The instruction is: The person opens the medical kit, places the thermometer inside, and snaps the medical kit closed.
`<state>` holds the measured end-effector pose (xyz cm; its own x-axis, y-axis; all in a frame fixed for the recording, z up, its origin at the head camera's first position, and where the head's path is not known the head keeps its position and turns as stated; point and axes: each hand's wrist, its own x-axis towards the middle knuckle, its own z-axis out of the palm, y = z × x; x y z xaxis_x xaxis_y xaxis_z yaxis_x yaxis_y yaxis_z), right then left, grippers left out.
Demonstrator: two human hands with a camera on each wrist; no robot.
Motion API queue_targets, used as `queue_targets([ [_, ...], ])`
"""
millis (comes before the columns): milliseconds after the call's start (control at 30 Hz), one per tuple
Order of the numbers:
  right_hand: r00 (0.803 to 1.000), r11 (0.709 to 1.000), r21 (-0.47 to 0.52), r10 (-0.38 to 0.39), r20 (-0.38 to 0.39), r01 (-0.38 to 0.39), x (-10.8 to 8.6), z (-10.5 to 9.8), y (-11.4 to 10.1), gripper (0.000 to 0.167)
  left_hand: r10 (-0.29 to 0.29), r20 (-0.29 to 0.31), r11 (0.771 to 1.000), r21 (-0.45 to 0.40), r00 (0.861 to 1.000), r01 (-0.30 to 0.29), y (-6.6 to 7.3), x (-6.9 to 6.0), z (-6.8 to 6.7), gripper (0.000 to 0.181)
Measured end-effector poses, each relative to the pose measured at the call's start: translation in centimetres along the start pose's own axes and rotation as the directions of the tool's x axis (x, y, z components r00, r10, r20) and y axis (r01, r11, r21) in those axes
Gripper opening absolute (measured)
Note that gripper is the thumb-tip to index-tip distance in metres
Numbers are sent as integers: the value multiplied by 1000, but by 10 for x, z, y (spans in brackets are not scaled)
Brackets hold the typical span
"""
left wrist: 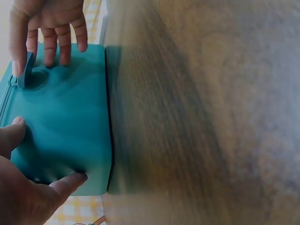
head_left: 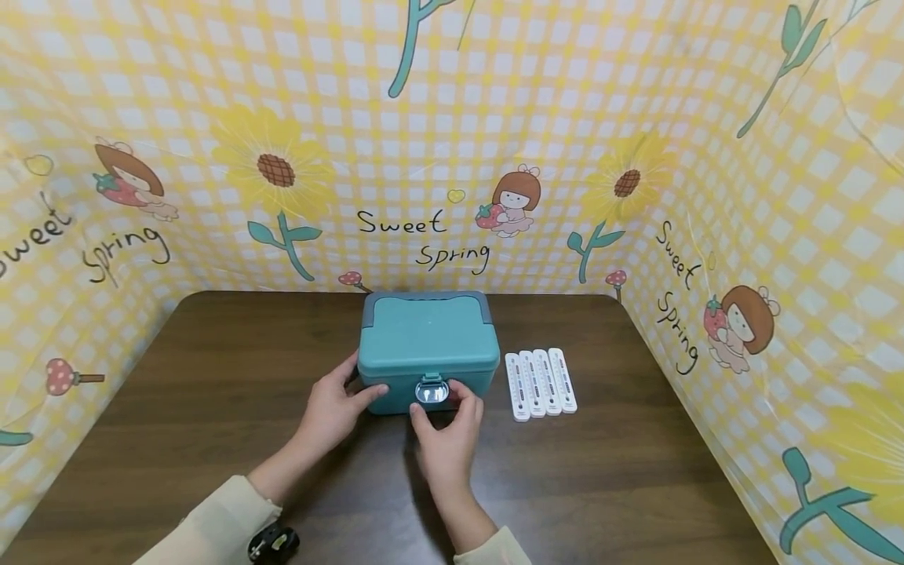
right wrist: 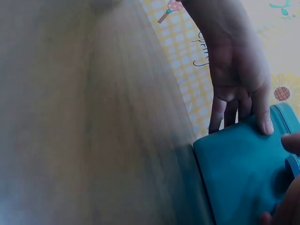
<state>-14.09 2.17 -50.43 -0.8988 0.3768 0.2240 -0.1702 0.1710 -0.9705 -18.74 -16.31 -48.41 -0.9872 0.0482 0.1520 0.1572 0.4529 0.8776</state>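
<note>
A teal lidded storage box [head_left: 428,333] with grey handle parts stands on the table, its lid down. My left hand [head_left: 335,406] holds the box's left front corner, thumb on the front face and fingers along the side; the right wrist view shows this left hand [right wrist: 241,75] too. At the front latch [head_left: 431,391], my right hand [head_left: 452,439] has thumb and index finger on either side of it. From the left wrist view, the latch [left wrist: 27,70] sticks out from the front face, a digit of the right hand [left wrist: 54,18] touching it.
Several slim white strips with printed scales, like thermometers [head_left: 540,384], lie side by side right of the box. A black device [head_left: 274,544] sits by the left sleeve [head_left: 219,522]. Checked, flower-printed cloth [head_left: 424,180] walls the brown wooden table [head_left: 614,471] at back and sides.
</note>
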Motion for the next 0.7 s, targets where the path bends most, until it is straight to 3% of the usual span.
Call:
queue_targets([
  [133, 997, 1000, 24, 10, 74, -12, 3, -10, 0, 76, -10, 11, 1000, 0, 1000, 10, 2, 1, -1, 87],
  [367, 1000, 998, 57, -17, -2, 18, 20, -46, 0, 63, -65, 41, 998, 1, 997, 65, 6, 2, -6, 91],
  [533, 994, 994, 40, -97, -53, 99, 38, -67, -3, 62, -71, 42, 997, -16, 997, 72, 5, 2, -7, 89],
  [600, 990, 991, 12, -132, -38, 133, 46, -75, -2, 64, -69, 43, 997, -21, 997, 70, 6, 2, -7, 88],
  [700, 984, 984, -45, -171, 49, 173, 62, -88, -1, 69, -57, 43, 998, -28, 997, 58, 7, 2, -9, 89],
])
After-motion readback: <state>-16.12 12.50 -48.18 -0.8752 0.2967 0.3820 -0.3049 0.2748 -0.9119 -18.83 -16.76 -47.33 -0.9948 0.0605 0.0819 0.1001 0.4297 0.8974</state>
